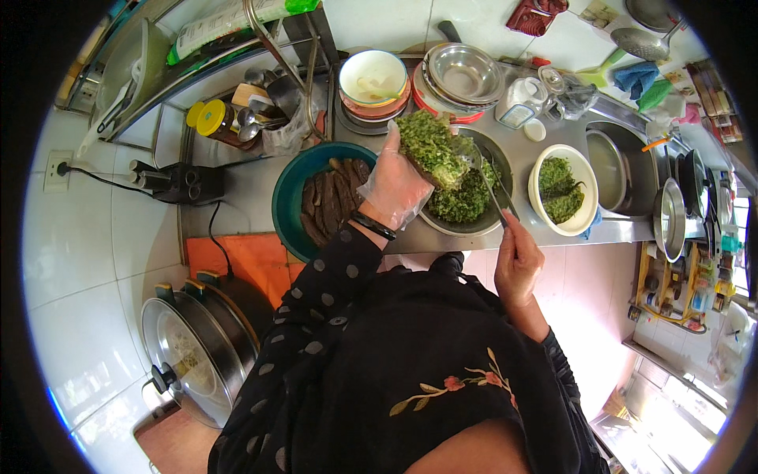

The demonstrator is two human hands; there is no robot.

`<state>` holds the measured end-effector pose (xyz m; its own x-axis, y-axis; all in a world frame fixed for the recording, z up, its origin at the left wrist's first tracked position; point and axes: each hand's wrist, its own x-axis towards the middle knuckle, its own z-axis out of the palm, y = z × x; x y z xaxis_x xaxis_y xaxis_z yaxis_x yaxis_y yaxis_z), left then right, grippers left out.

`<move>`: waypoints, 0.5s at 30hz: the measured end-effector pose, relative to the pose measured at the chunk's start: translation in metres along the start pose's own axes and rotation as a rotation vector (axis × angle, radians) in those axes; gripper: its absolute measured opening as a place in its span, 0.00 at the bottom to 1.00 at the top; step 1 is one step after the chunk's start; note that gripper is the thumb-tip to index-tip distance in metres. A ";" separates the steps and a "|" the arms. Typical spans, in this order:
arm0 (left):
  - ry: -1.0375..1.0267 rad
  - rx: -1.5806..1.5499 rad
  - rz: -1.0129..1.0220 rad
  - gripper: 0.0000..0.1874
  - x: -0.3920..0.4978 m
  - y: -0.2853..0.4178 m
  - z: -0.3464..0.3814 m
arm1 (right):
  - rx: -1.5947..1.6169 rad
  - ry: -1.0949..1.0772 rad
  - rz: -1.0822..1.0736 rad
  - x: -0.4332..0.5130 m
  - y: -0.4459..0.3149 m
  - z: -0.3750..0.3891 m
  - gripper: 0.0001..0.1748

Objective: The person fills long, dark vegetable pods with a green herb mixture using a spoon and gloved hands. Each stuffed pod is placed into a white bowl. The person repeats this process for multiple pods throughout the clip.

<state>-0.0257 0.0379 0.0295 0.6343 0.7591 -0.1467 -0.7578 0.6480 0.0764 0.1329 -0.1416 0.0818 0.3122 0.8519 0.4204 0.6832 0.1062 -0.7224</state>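
Note:
My left hand, in a clear plastic glove, holds a soft brown piece of what looks like cooked eggplant, thickly covered with chopped green filling. Bare, my right hand grips a metal utensil that looks like tongs; its working end touches the green-covered piece. Below them is a metal bowl of the same chopped green mixture. Partly behind my left wrist, a teal basin contains several long brown eggplants. To the right, a cream bowl contains green-covered pieces.
Along the wall stand stacked bowls, metal basins and a glass jar. A sink is at the right. A power cord hangs on the left above a lidded steamer pot. A metal rack stands at upper left.

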 end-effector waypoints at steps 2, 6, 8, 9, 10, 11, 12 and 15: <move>0.004 0.008 -0.012 0.39 -0.002 0.001 0.002 | 0.000 -0.010 0.005 0.004 -0.003 -0.002 0.17; -0.026 -0.033 -0.056 0.39 -0.001 0.004 0.003 | -0.047 -0.107 -0.011 0.018 -0.007 -0.017 0.18; -0.021 -0.033 -0.059 0.39 0.001 0.006 0.001 | -0.064 -0.172 -0.029 0.023 -0.007 -0.024 0.21; -0.009 -0.021 -0.054 0.39 0.001 0.006 0.000 | -0.068 -0.184 -0.072 0.024 -0.007 -0.025 0.22; 0.004 -0.019 -0.049 0.39 0.002 0.006 -0.001 | -0.077 -0.206 -0.101 0.025 -0.006 -0.026 0.22; 0.006 0.000 -0.052 0.39 0.003 0.007 -0.002 | -0.082 -0.223 -0.136 0.026 -0.004 -0.026 0.23; 0.010 0.010 -0.055 0.39 0.004 0.007 -0.002 | -0.101 -0.233 -0.156 0.026 -0.002 -0.025 0.23; -0.006 0.030 -0.052 0.38 0.005 0.008 -0.006 | -0.128 -0.246 -0.211 0.022 0.004 -0.024 0.23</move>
<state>-0.0292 0.0465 0.0239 0.6734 0.7248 -0.1457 -0.7191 0.6879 0.0985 0.1581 -0.1345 0.1016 -0.0028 0.9179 0.3968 0.7979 0.2412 -0.5524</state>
